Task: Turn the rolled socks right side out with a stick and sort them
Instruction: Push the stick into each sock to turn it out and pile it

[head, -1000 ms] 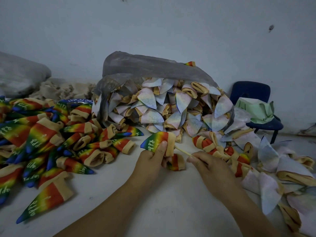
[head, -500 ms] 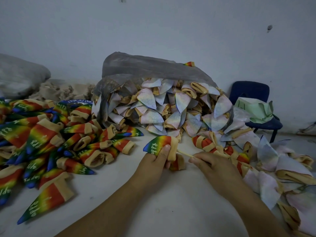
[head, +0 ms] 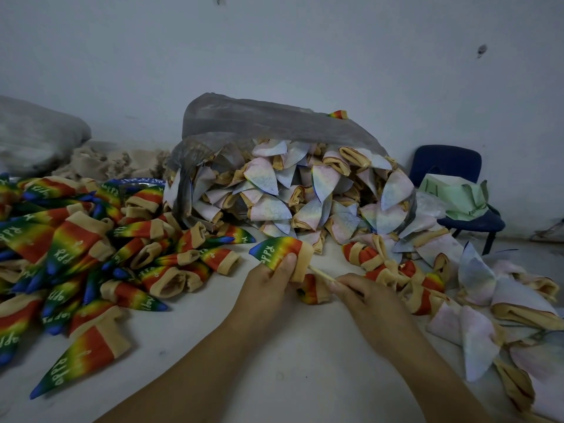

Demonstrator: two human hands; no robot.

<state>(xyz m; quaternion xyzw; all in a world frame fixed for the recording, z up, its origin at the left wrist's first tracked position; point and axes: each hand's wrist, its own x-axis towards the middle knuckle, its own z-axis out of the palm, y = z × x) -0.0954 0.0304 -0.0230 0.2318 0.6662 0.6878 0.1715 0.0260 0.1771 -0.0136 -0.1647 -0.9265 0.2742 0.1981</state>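
Observation:
My left hand (head: pixel 268 282) grips a rainbow sock (head: pixel 279 250) with a tan cuff, its blue tip pointing left and white letters on it. A thin pale stick (head: pixel 320 273) runs out of the cuff into my right hand (head: pixel 363 296), which pinches it. A second red and tan sock (head: pixel 314 291) lies under the stick between my hands. Turned rainbow socks (head: pixel 76 254) are heaped at the left. Pale inside-out socks (head: pixel 290 196) spill from a grey plastic bag (head: pixel 259 117) behind my hands.
More rolled red and tan socks (head: pixel 396 270) and pale socks (head: pixel 488 315) lie at the right. A blue chair (head: pixel 448 166) with green cloth (head: pixel 457 196) stands against the wall. Another grey bag (head: pixel 33 135) sits at the far left.
My left hand with the rainbow sock has shifted slightly right and closer to my right hand, so less of the stick shows between them.

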